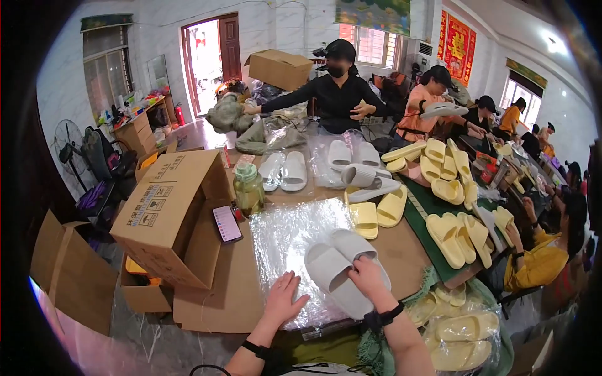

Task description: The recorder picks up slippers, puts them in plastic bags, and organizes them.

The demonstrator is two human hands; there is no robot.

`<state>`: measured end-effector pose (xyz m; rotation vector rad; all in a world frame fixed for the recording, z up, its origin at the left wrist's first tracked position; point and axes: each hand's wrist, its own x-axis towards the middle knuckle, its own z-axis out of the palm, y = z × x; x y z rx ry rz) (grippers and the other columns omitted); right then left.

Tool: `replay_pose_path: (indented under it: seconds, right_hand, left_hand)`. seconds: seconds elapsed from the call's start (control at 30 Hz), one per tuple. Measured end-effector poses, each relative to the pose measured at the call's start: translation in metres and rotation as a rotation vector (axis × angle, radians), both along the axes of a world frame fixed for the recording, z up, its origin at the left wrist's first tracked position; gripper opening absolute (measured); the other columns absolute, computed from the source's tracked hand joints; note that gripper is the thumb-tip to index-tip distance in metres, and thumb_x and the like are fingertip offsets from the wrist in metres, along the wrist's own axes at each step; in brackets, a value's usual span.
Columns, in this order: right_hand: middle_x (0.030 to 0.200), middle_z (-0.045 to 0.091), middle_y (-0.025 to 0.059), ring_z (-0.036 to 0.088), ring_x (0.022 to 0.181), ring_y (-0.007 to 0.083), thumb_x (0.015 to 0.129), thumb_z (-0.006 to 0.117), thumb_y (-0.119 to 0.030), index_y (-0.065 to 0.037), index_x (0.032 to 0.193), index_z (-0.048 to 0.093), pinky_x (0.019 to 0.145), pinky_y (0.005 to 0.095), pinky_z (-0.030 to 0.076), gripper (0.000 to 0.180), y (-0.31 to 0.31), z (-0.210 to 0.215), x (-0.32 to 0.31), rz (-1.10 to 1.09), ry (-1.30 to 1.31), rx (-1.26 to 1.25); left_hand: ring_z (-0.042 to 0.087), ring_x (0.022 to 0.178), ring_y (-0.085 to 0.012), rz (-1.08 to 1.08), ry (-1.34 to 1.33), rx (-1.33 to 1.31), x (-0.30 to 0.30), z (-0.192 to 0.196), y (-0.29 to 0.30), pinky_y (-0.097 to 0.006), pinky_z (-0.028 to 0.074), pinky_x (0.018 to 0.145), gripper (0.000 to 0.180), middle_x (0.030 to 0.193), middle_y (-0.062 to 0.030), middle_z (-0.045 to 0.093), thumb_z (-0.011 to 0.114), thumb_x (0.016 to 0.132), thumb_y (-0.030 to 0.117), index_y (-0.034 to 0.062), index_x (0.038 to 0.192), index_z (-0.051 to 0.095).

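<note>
Gripping grey slippers [345, 291] beside straps with curled right hand [370, 281], resting open, empty left hand [285, 302] on slick-looking clear plastic [295, 232] by table's [404, 254] front edge; probably light, bendy

Just behind the gripping right hand [369, 279], a black wristband [392, 313] with a bulky dark block circles the wrist, while a slimmer black band [256, 349] crosses the bare left forearm [264, 331].

- Clear, shiny, wrinkled plastic sheeting [282, 238], spread flat on the brown surface [404, 266].
- Pale grey, open-toed, wide-strapped slipper pair [326, 268], side by side, footbeds up, toes angled away leftward, over the sheeting's right part.
</note>
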<state>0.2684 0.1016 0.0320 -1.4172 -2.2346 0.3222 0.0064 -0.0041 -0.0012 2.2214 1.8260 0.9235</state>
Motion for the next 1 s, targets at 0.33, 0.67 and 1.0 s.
replay_pose_path:
  seconds: [0.33, 0.67, 1.0]
  right_hand:
    - [0.076, 0.054, 0.0162, 0.056, 0.073, 0.038, 0.078, 0.065, -0.02, -0.002, 0.076, 0.055, 0.064, 0.0482, 0.044, 0.021, -0.047, 0.017, 0.047, -0.277, 0.15, 0.071]
    - [0.084, 0.056, 0.0138, 0.059, 0.081, 0.0353, 0.081, 0.063, -0.029, -0.004, 0.081, 0.057, 0.068, 0.0477, 0.048, 0.025, -0.046, -0.029, 0.068, -0.4, 0.005, 0.031]
    - [0.093, 0.059, 0.0124, 0.061, 0.084, 0.0345, 0.088, 0.055, -0.041, -0.008, 0.092, 0.057, 0.069, 0.0483, 0.05, 0.034, -0.025, -0.036, 0.106, -0.731, -0.01, -0.014]
  left_hand:
    - [0.042, 0.126, -0.0386, 0.006, -0.066, -0.032, 0.0, 0.003, 0.001, -0.046, 0.034, 0.105, 0.058, 0.137, -0.021, 0.046, 0.065, 0.081, 0.039, 0.0019, 0.125, 0.054]
    - [0.042, 0.126, -0.0388, -0.052, -0.058, -0.033, -0.004, -0.007, 0.007, -0.046, 0.033, 0.106, 0.059, 0.138, -0.0211, 0.045, 0.068, 0.078, 0.038, 0.0011, 0.122, 0.056]
    - [0.039, 0.127, -0.0429, -0.133, 0.024, -0.139, -0.015, -0.002, 0.007, -0.051, 0.031, 0.106, 0.064, 0.137, -0.0254, 0.043, 0.072, 0.073, 0.04, 0.0055, 0.124, 0.054]
